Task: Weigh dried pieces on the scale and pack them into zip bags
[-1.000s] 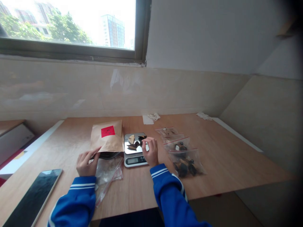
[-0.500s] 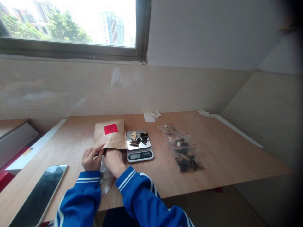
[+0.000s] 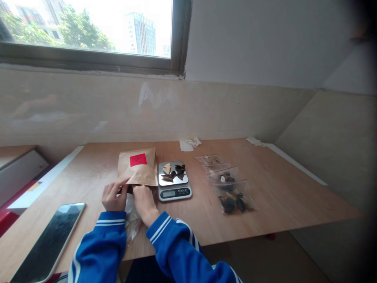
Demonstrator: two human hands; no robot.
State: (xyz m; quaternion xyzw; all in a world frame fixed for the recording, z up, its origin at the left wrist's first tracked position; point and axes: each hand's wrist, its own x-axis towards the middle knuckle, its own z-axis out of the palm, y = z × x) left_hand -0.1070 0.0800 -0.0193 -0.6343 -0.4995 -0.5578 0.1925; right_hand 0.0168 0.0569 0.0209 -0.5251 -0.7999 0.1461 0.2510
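Right hand (image 3: 143, 202) has moved left from the scale (image 3: 176, 193) to the bag (image 3: 144, 175) since a second ago. Head view: its fingers are hidden at the bag's near mouth — whether they grip, I cannot tell. Left hand (image 3: 114, 196) pinches the mouth's left edge, fingers bent. Holding that edge up eases reaching in — elbow clear of the scale, just right.

Wood table (image 3: 279, 192), light brown. Directly on it: phone (image 3: 50, 243) lower left; paper bag (image 3: 138, 175) left of centre; crumpled clear plastic (image 3: 133, 226) below that; scale (image 3: 176, 193) mid-frame; overlapping zip bags (image 3: 229, 188) right of centre; white tissue (image 3: 193, 142) and another tissue (image 3: 255, 142) at far edge.
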